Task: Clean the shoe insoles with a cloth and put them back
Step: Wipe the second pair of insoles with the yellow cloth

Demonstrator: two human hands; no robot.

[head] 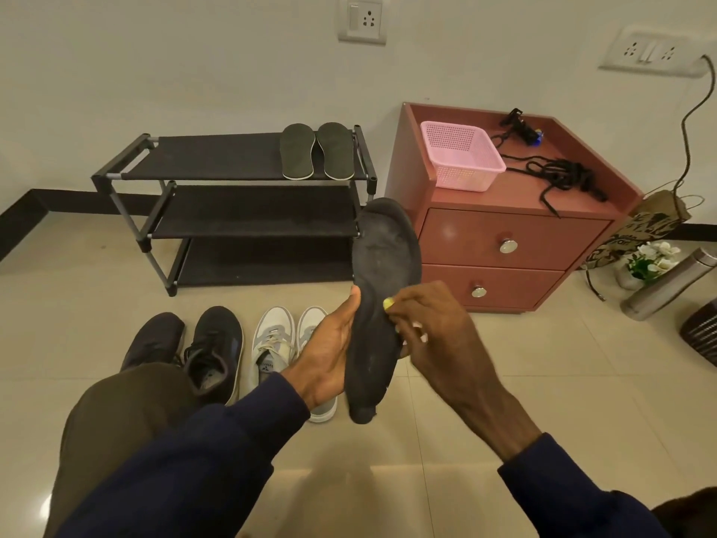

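Note:
My left hand grips a worn black insole along its left edge and holds it upright in front of me. My right hand is curled round a small yellow cloth, of which only a bit shows, and presses it against the insole's right side. Two more dark insoles lie side by side on the top shelf of the black shoe rack. On the floor stand a pair of black sneakers and a pair of white sneakers.
A red-brown two-drawer cabinet stands right of the rack, with a pink basket and black laces on top. A paper bag, white flowers and a steel bottle sit at the far right. My knee is at the lower left.

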